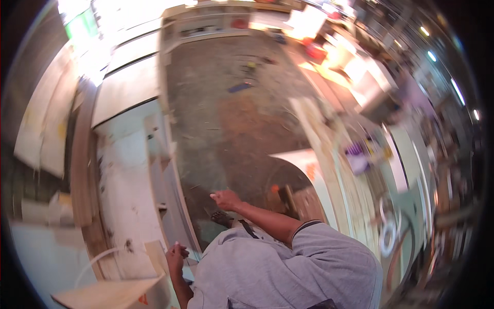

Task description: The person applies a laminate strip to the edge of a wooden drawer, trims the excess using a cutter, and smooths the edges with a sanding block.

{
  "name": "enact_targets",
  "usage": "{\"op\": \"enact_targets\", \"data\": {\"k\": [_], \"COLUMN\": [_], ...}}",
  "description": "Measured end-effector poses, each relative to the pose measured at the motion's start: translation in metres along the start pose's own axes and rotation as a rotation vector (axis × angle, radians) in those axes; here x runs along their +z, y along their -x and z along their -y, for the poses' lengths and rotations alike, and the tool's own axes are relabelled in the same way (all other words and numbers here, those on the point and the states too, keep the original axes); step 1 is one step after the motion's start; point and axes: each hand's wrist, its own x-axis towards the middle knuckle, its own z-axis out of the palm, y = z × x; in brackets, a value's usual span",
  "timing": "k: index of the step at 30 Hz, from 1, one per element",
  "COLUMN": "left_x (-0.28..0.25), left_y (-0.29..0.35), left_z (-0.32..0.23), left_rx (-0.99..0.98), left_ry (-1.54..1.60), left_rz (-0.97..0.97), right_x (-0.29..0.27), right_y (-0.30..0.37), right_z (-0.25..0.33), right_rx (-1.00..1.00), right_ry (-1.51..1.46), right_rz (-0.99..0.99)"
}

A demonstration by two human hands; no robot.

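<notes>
Left hand: the hand (pixel 177 252) is low in the view, just beside the near end of a cabinet (pixel 174 198); its fingers look bent, but blur hides the grip, so I cannot tell whether they are apart or together, or whether they touch the cabinet.
Right hand: the hand (pixel 226 200) is in front of the body, over the floor (pixel 206 123), fingers curled in and thumb side toward the left – I cannot tell whether they close on anything.
Cabinet: long, narrow and grey inside, left of both hands, nearer the left one.
Foot: a dark foot (pixel 221 219) shows just below the right hand.
Shirt: the grey shirt (pixel 278 268) fills the lower middle.
Floor: brown and scuffed, with a blue piece (pixel 239 88) lying farther off.
Left side: a white panel (pixel 123 195) lies along the cabinet, with brown planks (pixel 85 170) beyond it.
Right side: a curved white sheet (pixel 320 183) stands near pale boards (pixel 355 206); farther right are a purple item (pixel 356 157) – blurred – and a white ring (pixel 387 239).
</notes>
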Motion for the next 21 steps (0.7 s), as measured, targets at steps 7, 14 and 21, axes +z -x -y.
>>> {"op": "enact_targets", "data": {"k": [7,14,21], "left_x": [0.026,0.1,0.123], "left_y": [-0.037,0.005,0.011], "left_z": [-0.007,0.041,0.074], "left_rx": [0.073,-0.113,-0.092], "left_ry": [-0.238,-0.421,-0.752], "left_rz": [0.41,0.639,0.625], "right_x": [0.037,0.013,-0.014], "right_y": [0.194,0.343,0.405], "right_z": [-0.045,-0.067,-0.101], "right_rx": [0.256,0.562,0.645], "right_ry": [-0.253,-0.282,-0.356], "right_rz": [-0.248,-0.312,-0.705]}}
